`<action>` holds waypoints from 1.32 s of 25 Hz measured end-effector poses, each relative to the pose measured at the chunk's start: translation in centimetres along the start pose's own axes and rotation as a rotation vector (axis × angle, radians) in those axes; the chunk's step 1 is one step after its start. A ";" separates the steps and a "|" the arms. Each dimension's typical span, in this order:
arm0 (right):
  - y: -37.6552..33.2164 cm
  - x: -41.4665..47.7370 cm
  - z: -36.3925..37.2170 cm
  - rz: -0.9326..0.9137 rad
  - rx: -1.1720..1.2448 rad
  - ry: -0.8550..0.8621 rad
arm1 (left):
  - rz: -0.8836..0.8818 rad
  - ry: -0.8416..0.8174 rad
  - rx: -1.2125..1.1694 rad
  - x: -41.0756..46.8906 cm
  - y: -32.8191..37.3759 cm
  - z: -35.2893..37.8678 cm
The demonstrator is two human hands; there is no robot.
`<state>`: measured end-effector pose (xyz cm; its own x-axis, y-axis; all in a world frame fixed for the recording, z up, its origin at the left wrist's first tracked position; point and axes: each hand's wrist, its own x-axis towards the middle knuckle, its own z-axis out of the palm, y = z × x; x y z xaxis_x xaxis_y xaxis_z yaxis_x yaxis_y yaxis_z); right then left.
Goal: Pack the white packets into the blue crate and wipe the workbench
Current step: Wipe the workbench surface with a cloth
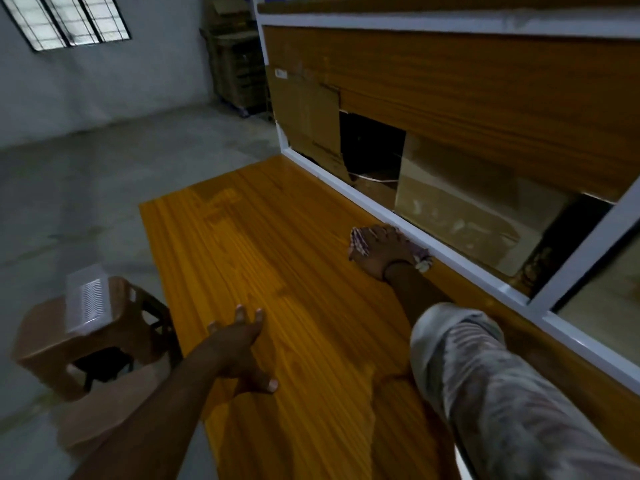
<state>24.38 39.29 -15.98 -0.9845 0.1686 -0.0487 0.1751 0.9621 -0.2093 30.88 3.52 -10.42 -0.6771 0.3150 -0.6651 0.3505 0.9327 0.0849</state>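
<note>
sleeve [485,375], right hand [384,254] on patterned cloth [358,241]

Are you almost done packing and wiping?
No packets lie on the bench, so packing looks done, though the crate is out of view. Wiping is in hand: the right hand presses a cloth by the back rail, the left hand rests open. How much wiping is left, I cannot tell.

No legible text; small label [281,74] on the cardboard panel [306,116] too blurred.
</note>
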 end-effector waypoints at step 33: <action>3.1 -23.5 0.1 0.082 -0.079 0.065 | -0.037 0.099 -0.126 -7.8 8.3 9.0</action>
<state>48.06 38.26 -15.55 -0.9661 0.2582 0.0012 0.2559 0.9580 -0.1293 44.84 7.19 -11.19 -0.7509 0.2899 -0.5934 0.2441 0.9567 0.1585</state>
